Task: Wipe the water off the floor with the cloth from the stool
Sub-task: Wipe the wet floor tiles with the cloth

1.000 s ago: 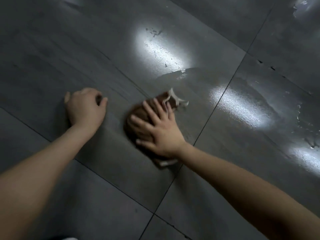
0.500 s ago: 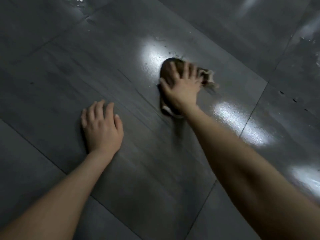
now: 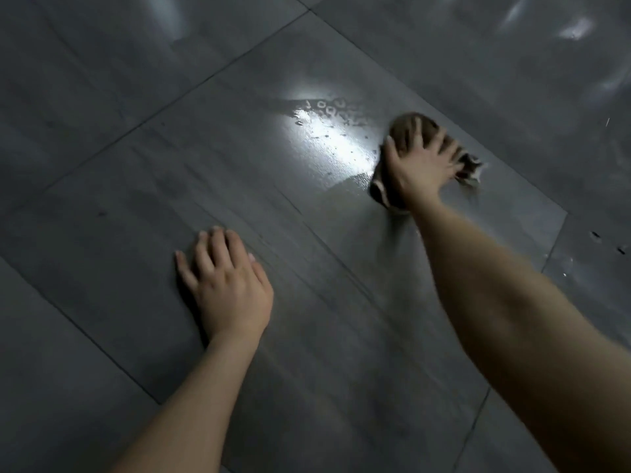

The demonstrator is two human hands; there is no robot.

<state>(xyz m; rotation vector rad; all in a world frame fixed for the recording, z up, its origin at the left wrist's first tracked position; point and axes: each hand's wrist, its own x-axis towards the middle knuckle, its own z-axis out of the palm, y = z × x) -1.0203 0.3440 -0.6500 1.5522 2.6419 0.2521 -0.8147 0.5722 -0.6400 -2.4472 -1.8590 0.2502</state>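
A crumpled brown cloth with a pale edge lies on the dark grey tiled floor at the upper right. My right hand presses flat on top of it with fingers spread, blurred by motion. Water glistens in a bright patch with small droplets just left of the cloth. My left hand rests palm-down on the floor at lower centre, fingers together, holding nothing. The stool is out of view.
Large grey tiles with thin grout lines fill the view. More wet sheen and reflections show at the top right. Small dark specks mark a tile at the right edge.
My right hand has swept the cloth away from me and to the right, past the bright wet patch. My left hand flattened on the floor and has stayed planted since.
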